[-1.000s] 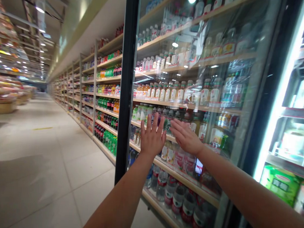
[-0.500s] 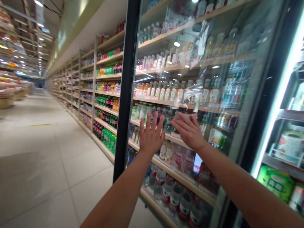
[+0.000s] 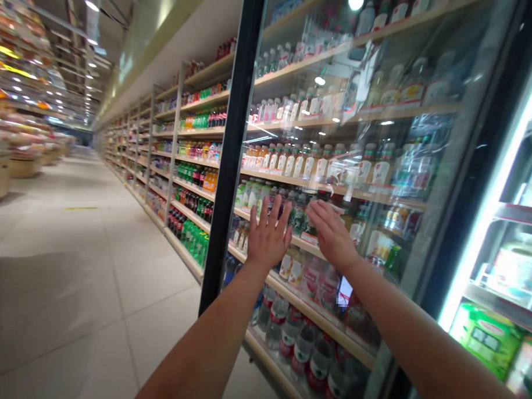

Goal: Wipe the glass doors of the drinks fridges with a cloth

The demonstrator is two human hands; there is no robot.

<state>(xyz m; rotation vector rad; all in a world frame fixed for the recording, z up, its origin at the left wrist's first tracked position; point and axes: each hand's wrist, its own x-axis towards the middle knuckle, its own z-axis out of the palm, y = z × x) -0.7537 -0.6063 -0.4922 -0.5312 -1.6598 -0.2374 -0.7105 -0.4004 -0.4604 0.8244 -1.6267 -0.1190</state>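
A glass cooler door (image 3: 404, 227) in a black frame stands swung open in front of me. Against its pane my left hand (image 3: 268, 237) lies flat with the fingers spread. My right hand (image 3: 332, 234) is to the right of it, fingers together and pressed toward the same glass. A thin pale edge like a white cloth (image 3: 338, 209) shows beyond its fingers; most of it is hidden under the hand. Through the pane I see shelves of bottled drinks (image 3: 313, 160), overlaid with reflections.
At the right is the lit cooler with a green package (image 3: 486, 338) and other goods. Long shelves of soft drinks (image 3: 194, 179) run along the aisle on the left. Pale floor tiles (image 3: 71, 291) stretch away beside displays (image 3: 23, 156) at the far left.
The view has turned slightly left, so the door and shelves sit farther right. My right hand's fingers have shifted slightly on the glass; my left hand stays spread on it.
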